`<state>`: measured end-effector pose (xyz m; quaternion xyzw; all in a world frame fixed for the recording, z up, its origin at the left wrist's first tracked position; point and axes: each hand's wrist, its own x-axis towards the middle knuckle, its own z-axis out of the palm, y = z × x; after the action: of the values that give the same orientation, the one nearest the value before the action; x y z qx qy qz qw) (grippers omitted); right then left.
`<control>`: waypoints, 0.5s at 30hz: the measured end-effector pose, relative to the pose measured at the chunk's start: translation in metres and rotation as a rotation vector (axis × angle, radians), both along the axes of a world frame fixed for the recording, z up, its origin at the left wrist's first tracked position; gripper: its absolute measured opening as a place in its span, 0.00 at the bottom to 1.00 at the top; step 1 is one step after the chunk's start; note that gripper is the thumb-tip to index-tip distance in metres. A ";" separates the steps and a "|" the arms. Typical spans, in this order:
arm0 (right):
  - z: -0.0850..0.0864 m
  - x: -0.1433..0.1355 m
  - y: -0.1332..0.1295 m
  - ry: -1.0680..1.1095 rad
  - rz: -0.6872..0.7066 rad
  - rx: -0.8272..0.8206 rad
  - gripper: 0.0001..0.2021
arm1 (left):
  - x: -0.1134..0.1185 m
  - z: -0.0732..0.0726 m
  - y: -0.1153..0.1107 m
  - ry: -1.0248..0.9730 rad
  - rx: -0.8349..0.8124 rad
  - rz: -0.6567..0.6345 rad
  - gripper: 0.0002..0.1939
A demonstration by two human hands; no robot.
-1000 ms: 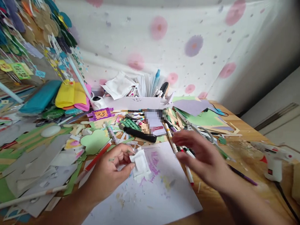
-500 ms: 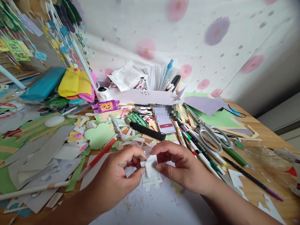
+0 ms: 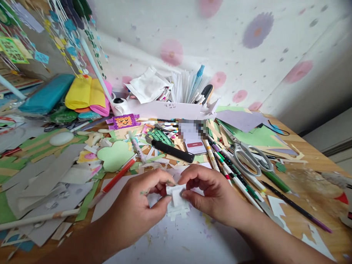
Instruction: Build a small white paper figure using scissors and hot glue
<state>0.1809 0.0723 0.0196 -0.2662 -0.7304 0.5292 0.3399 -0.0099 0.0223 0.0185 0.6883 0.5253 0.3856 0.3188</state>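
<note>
A small white folded paper piece (image 3: 178,199) with notched lower edges is between both hands, above a large white sheet (image 3: 172,247) marked with faint smudges. My left hand (image 3: 150,194) pinches the piece's left side with thumb and fingers. From the right, my right hand (image 3: 204,190) has its thumb and curled fingers closed on the upper right edge. The two index fingertips nearly meet above the piece.
A phone (image 3: 192,142), a black cutter (image 3: 173,151), scissors (image 3: 247,155) and many markers lie beyond my hands. Paper scraps and a red marker (image 3: 116,180) are at left. A white box (image 3: 171,110) stands at the back.
The view has shifted slightly. Both hands stay on the white piece, whose top edge now shows a little more between the fingers.
</note>
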 end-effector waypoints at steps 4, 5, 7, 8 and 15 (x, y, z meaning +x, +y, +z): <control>0.000 0.001 0.000 -0.012 -0.003 0.021 0.06 | 0.000 0.000 0.001 0.005 0.022 -0.021 0.11; 0.000 0.001 0.000 -0.014 -0.005 0.027 0.06 | 0.000 0.000 0.001 0.004 0.027 -0.025 0.11; 0.000 0.001 -0.001 -0.014 -0.011 0.027 0.06 | 0.000 0.000 0.002 0.006 0.036 -0.032 0.12; -0.001 0.001 -0.001 -0.009 -0.015 0.019 0.06 | 0.000 0.000 0.002 0.011 0.046 -0.033 0.12; -0.002 0.001 -0.002 0.022 -0.011 -0.028 0.07 | -0.002 0.002 0.001 0.081 0.148 -0.050 0.15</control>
<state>0.1824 0.0708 0.0173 -0.2692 -0.7176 0.5405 0.3470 -0.0118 0.0237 0.0201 0.7379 0.4906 0.3870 0.2551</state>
